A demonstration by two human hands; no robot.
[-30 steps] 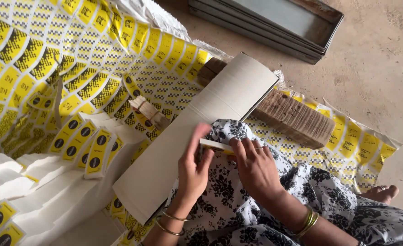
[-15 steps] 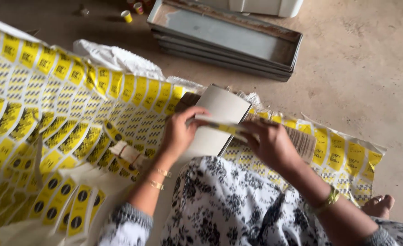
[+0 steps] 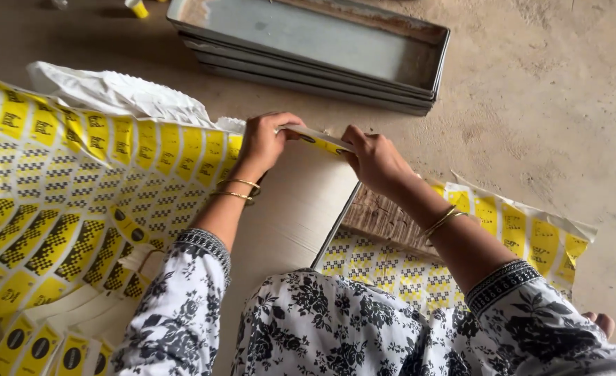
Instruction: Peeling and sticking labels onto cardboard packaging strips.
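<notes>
While both hands pinch the yellow label strip (image 3: 320,140), left hand (image 3: 265,141) at its near end and right hand (image 3: 374,159) just beyond, it hovers above the white board (image 3: 290,209). Uneven pulling between the grips could probably crease or tear it.

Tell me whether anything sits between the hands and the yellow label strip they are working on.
Nothing visible does. The left hand and the right hand each pinch an end of the yellow label strip, holding it directly above the far edge of the pale cardboard sheet, with no other thing between fingers and strip.
</notes>
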